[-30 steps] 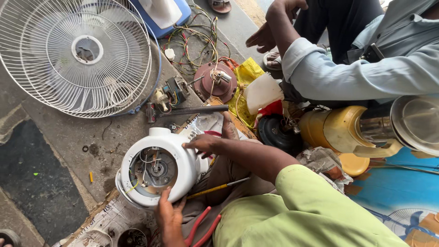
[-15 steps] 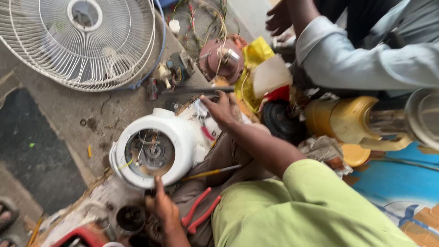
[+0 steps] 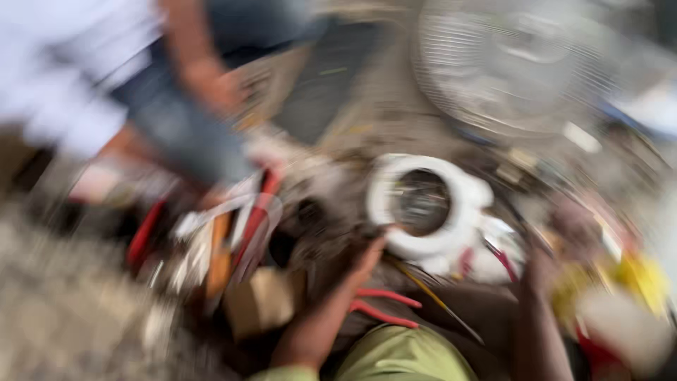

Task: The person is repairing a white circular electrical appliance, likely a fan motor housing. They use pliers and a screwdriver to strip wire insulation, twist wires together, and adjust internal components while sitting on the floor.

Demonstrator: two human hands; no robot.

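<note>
Hands are both seen low in a heavily smeared frame: left hand (image 3: 367, 257) is raised to the lower rim of the white fan motor housing (image 3: 427, 204), fingers apparently touching it; whether it is pinched or merely steadied cannot be told. Right hand (image 3: 539, 271) is set just right of the housing; its state cannot be told through the blur.

Change vs half a second ago: the view has been swung hard. The housing is now placed right of centre, the wire fan guard (image 3: 525, 63) at upper right instead of upper left. Red-handled pliers (image 3: 381, 307) remain on the lap. Another person's arm (image 3: 201, 70) is now seen at upper left. The right hand has been pulled back toward the housing.
</note>
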